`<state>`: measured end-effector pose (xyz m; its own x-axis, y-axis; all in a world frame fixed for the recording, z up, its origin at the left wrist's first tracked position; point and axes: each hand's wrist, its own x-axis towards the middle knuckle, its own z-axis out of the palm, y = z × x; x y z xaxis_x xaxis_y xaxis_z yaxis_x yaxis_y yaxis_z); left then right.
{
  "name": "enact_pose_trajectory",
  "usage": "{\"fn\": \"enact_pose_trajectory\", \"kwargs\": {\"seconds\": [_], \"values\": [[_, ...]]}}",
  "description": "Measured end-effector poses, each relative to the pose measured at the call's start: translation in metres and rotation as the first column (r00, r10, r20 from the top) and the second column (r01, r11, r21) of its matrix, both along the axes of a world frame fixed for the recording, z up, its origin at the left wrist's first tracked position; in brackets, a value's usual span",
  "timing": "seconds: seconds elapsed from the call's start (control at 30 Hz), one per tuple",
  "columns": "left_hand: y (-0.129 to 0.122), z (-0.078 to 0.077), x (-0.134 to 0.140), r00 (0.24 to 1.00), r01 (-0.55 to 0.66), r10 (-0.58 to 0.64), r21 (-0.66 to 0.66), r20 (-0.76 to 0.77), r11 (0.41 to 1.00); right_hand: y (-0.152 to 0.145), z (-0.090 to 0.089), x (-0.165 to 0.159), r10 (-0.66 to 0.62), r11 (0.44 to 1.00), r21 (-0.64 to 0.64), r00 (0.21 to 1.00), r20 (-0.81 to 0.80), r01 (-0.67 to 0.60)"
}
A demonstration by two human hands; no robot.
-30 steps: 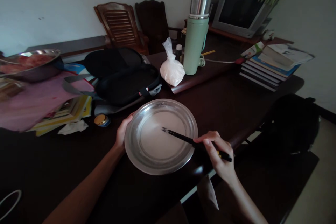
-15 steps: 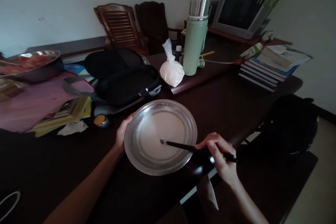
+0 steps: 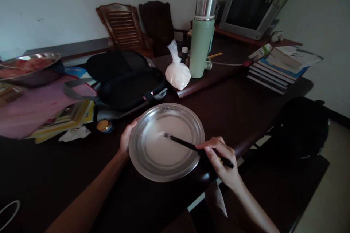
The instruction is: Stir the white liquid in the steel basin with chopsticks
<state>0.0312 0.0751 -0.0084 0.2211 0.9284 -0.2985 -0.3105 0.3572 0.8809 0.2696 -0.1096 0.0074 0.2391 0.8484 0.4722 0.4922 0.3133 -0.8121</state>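
Note:
A shiny metal basin [image 3: 140,167] with cloudy whitish liquid [image 3: 168,153] in it sits near the table's front edge. My left hand [image 3: 127,136] grips its left rim, the fingers mostly hidden behind the side. In my right hand [image 3: 222,158] are black chopsticks [image 3: 182,141], pinched between thumb and fingers and held close together. Their tips dip into the liquid near the basin's middle, and their back ends stick out beyond my hand. Behind the basin stands a knotted clear plastic bag of white powder [image 3: 178,75].
A green thermos [image 3: 201,47] stands beside the powder bag. An open black bag [image 3: 131,83] and a small gold-lidded jar [image 3: 104,126] lie to the left. Far left is a bowl of reddish meat [image 3: 30,66]. Stacked books [image 3: 269,74] are at the right.
The chopstick tips have moved slightly up and left through the liquid, and my right hand has shifted left with them. My left hand stays on the basin's rim.

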Motion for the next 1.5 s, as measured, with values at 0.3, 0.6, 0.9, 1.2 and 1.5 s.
{"fn": "enact_pose_trajectory", "kwargs": {"seconds": [0.3, 0.6, 0.9, 1.2, 1.5], "values": [[0.0006, -0.0012, -0.0011, 1.0, 0.016, -0.016, 0.023, 0.006, 1.0, 0.0015, -0.0007, -0.0012, 0.03, 0.999, -0.017, 0.999, -0.026, -0.03], [0.0007, -0.0008, -0.0016, 0.999, 0.029, -0.029, 0.001, 0.031, 1.0, -0.0007, -0.0007, -0.0001, 0.001, 1.0, -0.018, 0.999, -0.052, -0.002], [0.0003, -0.0016, -0.001, 1.0, -0.003, 0.003, -0.013, 0.015, 1.0, -0.0007, -0.0006, -0.0006, -0.075, 0.997, -0.016, 0.994, -0.074, 0.074], [0.0006, -0.0004, 0.0007, 1.0, -0.004, 0.004, 0.007, -0.004, 1.0, 0.0005, -0.0012, -0.0003, -0.073, 0.997, 0.025, 0.997, -0.023, 0.074], [-0.001, 0.0007, 0.0003, 1.0, -0.004, 0.004, -0.004, -0.002, 1.0, 0.0025, -0.0015, -0.001, -0.013, 1.0, 0.02, 0.999, 0.045, 0.012]]}}
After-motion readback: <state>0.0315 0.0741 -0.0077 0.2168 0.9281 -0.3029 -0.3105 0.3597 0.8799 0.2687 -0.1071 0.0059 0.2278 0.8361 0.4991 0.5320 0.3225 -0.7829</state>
